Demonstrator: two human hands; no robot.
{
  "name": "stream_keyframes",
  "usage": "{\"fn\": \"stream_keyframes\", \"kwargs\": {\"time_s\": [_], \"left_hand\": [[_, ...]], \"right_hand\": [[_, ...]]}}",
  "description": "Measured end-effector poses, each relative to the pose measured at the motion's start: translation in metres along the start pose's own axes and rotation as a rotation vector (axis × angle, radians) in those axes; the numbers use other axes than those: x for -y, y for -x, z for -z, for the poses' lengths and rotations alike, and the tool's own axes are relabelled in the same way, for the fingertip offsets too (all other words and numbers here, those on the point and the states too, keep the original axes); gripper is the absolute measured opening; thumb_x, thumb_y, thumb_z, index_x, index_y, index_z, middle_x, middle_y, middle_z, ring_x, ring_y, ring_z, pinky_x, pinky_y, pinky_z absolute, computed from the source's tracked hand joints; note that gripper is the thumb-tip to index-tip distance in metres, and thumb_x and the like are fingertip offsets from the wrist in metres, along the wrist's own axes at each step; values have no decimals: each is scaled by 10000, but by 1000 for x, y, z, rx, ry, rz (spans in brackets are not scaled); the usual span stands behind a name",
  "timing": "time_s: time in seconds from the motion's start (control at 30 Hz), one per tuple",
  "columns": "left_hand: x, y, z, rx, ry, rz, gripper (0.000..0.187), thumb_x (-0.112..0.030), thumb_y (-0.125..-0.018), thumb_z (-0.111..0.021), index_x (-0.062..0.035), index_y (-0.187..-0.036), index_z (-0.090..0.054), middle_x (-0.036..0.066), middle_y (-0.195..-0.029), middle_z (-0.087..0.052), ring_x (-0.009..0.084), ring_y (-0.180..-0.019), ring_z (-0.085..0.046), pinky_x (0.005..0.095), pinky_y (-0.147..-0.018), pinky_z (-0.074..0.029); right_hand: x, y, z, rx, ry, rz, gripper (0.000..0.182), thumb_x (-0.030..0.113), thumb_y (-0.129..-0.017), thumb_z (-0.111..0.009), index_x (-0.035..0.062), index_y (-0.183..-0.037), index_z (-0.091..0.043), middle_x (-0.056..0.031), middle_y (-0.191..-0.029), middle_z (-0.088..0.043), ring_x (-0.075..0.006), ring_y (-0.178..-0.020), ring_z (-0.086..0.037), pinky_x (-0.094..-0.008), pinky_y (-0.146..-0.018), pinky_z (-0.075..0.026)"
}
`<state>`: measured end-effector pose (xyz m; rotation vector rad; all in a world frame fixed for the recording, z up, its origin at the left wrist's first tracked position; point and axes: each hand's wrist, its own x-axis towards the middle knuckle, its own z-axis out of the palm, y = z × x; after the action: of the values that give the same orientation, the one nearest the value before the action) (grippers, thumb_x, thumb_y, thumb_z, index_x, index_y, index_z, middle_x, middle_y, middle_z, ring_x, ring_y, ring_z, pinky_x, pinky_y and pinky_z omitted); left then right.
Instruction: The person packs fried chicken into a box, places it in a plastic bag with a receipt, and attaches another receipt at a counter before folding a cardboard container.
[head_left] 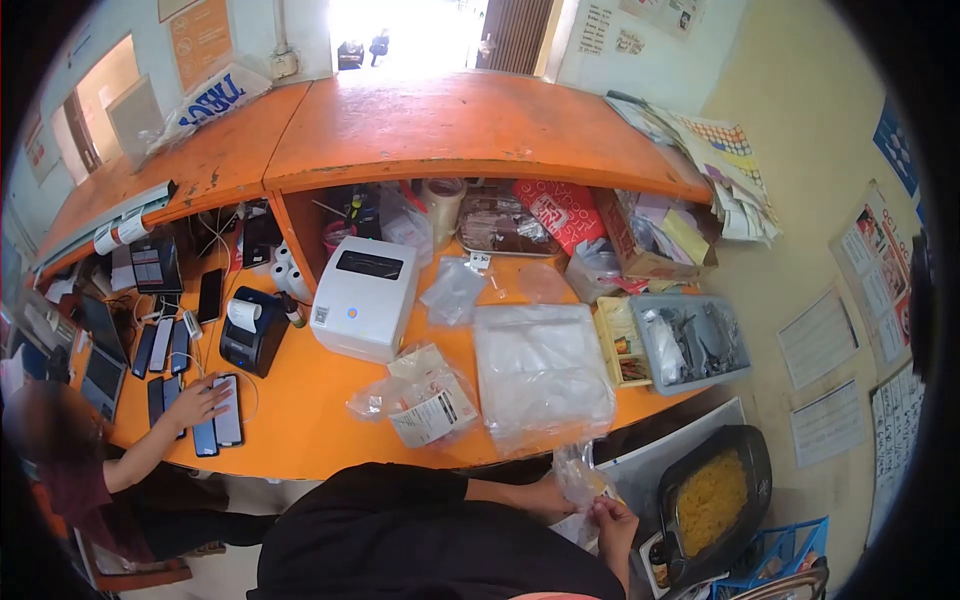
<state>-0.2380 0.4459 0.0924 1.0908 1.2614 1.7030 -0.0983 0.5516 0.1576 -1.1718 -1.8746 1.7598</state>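
A clear plastic bag (576, 470) is held up between my two hands, low in the view by the counter's front edge. My left hand (548, 499) is at the bag's left side, closed on it, its fingers partly hidden by the plastic. On the right, my right hand (615, 527) pinches the bag's lower edge with thumb and fingers. A small yellow patch shows near the right fingertips. Just beyond the bag, a stack of clear plastic bags (545, 365) lies flat on the orange counter (300, 420).
To my right is a black pan (668, 512) of yellow food. A white label printer (366, 300), a packaged item with a printed label (432, 412) and a grey tray (742, 368) are on the counter. At left, another person's hand (198, 402) reaches over several phones.
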Motion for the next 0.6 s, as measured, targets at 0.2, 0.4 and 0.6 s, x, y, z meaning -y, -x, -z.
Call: {"fn": "stream_keyframes", "kwargs": {"time_s": [0.2, 0.4, 0.6], "left_hand": [[16, 3, -1, 62, -218, -124, 283, -81, -777, -654, -17, -1039, -568, 106, -991, -586, 235, -971, -540, 358, -891, -424], [-35, -3, 14, 534, -563, -158, 204, -152, -780, -594, -48, -955, -577, 139, -963, -587, 291, -949, -554, 374, -826, -437], [-3, -8, 16, 445, -636, -260, 203, -88, -827, -601, -29, -1002, -516, 106, -874, -601, 245, -873, -593, 314, -797, -469]], "right_hand": [[3, 0, -3, -37, 22, -67, 106, 9, -809, -649, -45, -897, -670, -72, -755, -659, -112, -614, -597, -224, -588, -490], [-16, -4, -13, -147, 149, 71, 132, 40, -777, -693, -49, -873, -680, -82, -705, -655, -140, -622, -611, -259, -598, -501], [-43, -7, -3, -66, 706, 435, 158, 11, -723, -677, -9, -877, -708, -124, -682, -660, -153, -620, -621, -286, -606, -496]]}}
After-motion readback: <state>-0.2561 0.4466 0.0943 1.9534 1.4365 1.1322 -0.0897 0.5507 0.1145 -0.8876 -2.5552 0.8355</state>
